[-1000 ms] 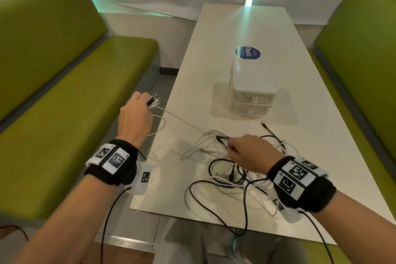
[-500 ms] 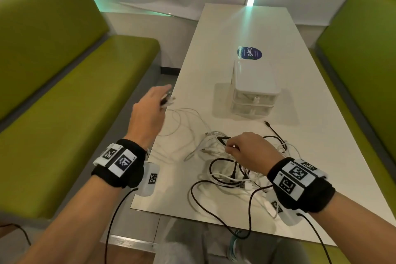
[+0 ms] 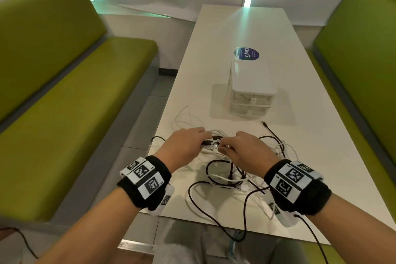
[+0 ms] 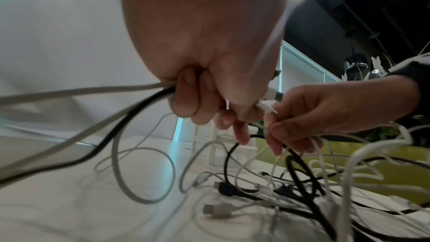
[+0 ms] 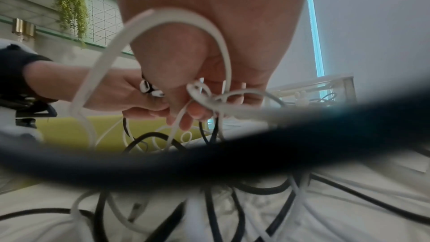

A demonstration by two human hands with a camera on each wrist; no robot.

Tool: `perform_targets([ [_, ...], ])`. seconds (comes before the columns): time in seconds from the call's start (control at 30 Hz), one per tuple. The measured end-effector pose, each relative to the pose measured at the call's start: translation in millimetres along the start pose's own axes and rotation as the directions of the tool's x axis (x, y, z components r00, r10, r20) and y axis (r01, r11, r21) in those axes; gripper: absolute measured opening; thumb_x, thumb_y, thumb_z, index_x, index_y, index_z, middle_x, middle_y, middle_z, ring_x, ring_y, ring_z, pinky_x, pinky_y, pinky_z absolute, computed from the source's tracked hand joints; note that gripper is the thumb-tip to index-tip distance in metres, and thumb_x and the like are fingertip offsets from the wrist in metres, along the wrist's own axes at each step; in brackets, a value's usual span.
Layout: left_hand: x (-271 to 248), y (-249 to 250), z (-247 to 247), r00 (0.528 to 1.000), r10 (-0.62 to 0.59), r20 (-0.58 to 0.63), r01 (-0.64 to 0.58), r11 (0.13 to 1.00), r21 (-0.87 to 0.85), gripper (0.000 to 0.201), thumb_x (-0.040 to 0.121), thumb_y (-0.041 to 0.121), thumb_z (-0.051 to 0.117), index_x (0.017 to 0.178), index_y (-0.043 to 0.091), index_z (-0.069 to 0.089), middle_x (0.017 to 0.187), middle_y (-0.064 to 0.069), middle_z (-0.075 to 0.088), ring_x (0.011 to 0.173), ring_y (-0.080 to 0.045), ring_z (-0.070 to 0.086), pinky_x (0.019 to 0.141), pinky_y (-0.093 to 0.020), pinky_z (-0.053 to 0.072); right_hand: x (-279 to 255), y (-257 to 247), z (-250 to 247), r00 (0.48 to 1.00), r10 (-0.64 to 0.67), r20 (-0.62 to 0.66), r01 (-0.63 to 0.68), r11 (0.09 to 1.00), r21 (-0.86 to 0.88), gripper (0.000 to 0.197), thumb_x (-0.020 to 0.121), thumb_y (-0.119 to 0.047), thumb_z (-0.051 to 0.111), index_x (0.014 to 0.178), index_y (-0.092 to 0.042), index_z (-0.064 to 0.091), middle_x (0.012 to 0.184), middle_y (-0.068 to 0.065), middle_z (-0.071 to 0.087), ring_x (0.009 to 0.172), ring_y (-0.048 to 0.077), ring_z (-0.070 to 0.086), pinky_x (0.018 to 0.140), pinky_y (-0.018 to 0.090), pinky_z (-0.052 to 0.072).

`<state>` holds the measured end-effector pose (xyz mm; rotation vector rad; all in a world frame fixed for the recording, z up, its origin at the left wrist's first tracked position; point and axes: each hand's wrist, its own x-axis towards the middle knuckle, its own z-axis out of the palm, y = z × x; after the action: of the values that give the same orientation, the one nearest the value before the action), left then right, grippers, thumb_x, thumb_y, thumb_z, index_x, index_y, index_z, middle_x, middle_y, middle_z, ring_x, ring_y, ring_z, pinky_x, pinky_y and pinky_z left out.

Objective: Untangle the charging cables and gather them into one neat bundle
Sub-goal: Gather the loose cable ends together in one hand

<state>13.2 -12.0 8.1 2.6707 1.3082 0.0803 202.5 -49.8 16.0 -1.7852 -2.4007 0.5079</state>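
Progress is maybe a third, judging by the mess: the left hand (image 3: pixel 186 144) has its fingers curled round a few plug ends, with at least a grey cable (image 4: pixel 76 92) and a black cable (image 4: pixel 121 122) trailing out of the fist. The right hand (image 3: pixel 246 148) is pinching a thin white cable (image 4: pixel 265 107) right up against the left, so both meet above the tangle (image 3: pixel 233 176). How many ends the left hand has collected is hard to tell, the wrist views are blurry.

Left to do: pretty much all the loose stuff on the table (image 3: pixel 242 28) near the front edge, black and white loops crossing each other, one black end dangling off the edge.

Cables look like a mix. The black ones seem matte, the white ones are smooth and rubbery, and there's one flat white strap-like cable (image 5: pixel 177 16) looping over the right wrist. Plugs are small rounded rectangles. A white plastic drawer box (image 3: pixel 250 88) with clear drawer fronts sits beyond the hands, untouched.
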Motion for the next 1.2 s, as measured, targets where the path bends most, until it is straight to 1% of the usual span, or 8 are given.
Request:
perform_targets([
  [0.2, -7.6, -33.5, -13.9, 0.968, -0.234, -0.089, 0.234, 0.972, -0.003, 0.02, 0.093, 0.009, 0.043, 0.086, 0.027, 0.045, 0.078, 0.0, 0.056, 0.07, -0.023, 0.053, 0.057, -0.029, 0.03, 1.6, 5.7, 1.7, 0.997, 0.071, 0.032, -0.07, 0.997, -0.011, 0.032, 0.1, -0.043, 0.04, 0.091, -0.02, 0.06, 0.078, 0.004, 0.06, 0.082, 0.025, 0.057, 0.071, 0.038, 0.047],
  [0.4, -12.7, -62.3, -21.6, 0.904, -0.402, -0.146, 0.396, 0.916, -0.069, 0.023, 0.091, 0.004, 0.044, 0.082, 0.024, 0.05, 0.077, -0.004, 0.058, 0.068, -0.028, 0.055, 0.058, -0.032, 0.037, 3.6, 2.1, 3.6, 0.995, 0.093, 0.03, -0.094, 0.995, 0.037, 0.03, 0.101, -0.04, 0.037, 0.08, -0.023, 0.048, 0.076, 0.006, 0.061, 0.074, 0.027, 0.056, 0.064, 0.036, 0.043],
  [0.57, -24.6, -88.8, -25.3, 0.861, -0.465, -0.206, 0.457, 0.885, -0.086, 0.018, 0.096, 0.014, 0.046, 0.079, 0.02, 0.048, 0.074, -0.005, 0.057, 0.069, -0.03, 0.055, 0.06, -0.033, 0.034, 1.3, 3.3, 1.6, 0.992, 0.106, 0.069, -0.107, 0.994, 0.008, 0.034, 0.102, -0.042, 0.036, 0.076, -0.023, 0.046, 0.075, 0.003, 0.058, 0.071, 0.024, 0.054, 0.062, 0.034, 0.041],
  [0.77, -23.2, -92.2, -3.8, 0.838, -0.537, -0.094, 0.521, 0.84, -0.15, 0.017, 0.096, 0.014, 0.047, 0.081, 0.022, 0.049, 0.078, -0.002, 0.059, 0.081, -0.032, 0.061, 0.064, -0.034, 0.04, 3.4, 0.0, 2.8, 0.994, 0.077, 0.081, -0.079, 0.996, 0.028, 0.037, 0.102, -0.041, 0.036, 0.074, -0.02, 0.047, 0.074, 0.004, 0.06, 0.071, 0.023, 0.055, 0.062, 0.034, 0.039],
  [0.9, -20.2, -68.3, -9.9, 0.864, -0.471, -0.18, 0.37, 0.835, -0.407, 0.035, 0.096, 0.005, 0.044, 0.123, 0.019, 0.063, 0.114, 0.0, 0.068, 0.106, -0.024, 0.062, 0.085, -0.03, 0.048, 2.4, 1.8, 1.0, 0.994, 0.076, 0.075, -0.079, 0.996, 0.038, 0.038, 0.102, -0.04, 0.036, 0.076, -0.016, 0.051, 0.074, 0.005, 0.061, 0.071, 0.024, 0.056, 0.063, 0.036, 0.042],
  [1.0, -13.9, -48.2, -18.2, 0.913, -0.363, -0.187, 0.231, 0.836, -0.497, 0.038, 0.096, 0.003, 0.047, 0.126, 0.022, 0.062, 0.124, 0.007, 0.065, 0.117, -0.012, 0.058, 0.101, -0.03, 0.045, 2.8, 1.3, 1.6, 0.996, 0.071, 0.056, -0.074, 0.996, 0.054, 0.037, 0.101, -0.039, 0.038, 0.073, -0.017, 0.048, 0.072, 0.005, 0.059, 0.07, 0.025, 0.056, 0.064, 0.037, 0.042],
  [1.1, -9.2, -22.6, -16.1, 0.972, -0.187, -0.145, 0.096, 0.87, -0.484, 0.048, 0.09, -0.005, 0.048, 0.125, 0.023, 0.062, 0.123, 0.007, 0.065, 0.114, -0.011, 0.058, 0.101, -0.029, 0.044, 4.8, 0.4, 4.2, 0.998, 0.058, 0.024, -0.059, 0.996, 0.059, 0.036, 0.101, -0.039, 0.039, 0.07, -0.022, 0.043, 0.071, 0.005, 0.059, 0.069, 0.026, 0.055, 0.061, 0.037, 0.04],
  [1.2, -7.0, 3.6, -4.5, 0.998, -0.017, -0.052, -0.004, 0.93, -0.367, 0.059, 0.085, -0.007, 0.047, 0.133, 0.027, 0.055, 0.114, 0.003, 0.063, 0.097, -0.015, 0.057, 0.085, -0.03, 0.046, 5.6, 0.2, 4.0, 0.999, 0.037, -0.008, -0.037, 0.998, 0.053, 0.027, 0.1, -0.037, 0.042, 0.079, -0.023, 0.053, 0.076, 0.009, 0.063, 0.073, 0.029, 0.057, 0.062, 0.037, 0.042],
])
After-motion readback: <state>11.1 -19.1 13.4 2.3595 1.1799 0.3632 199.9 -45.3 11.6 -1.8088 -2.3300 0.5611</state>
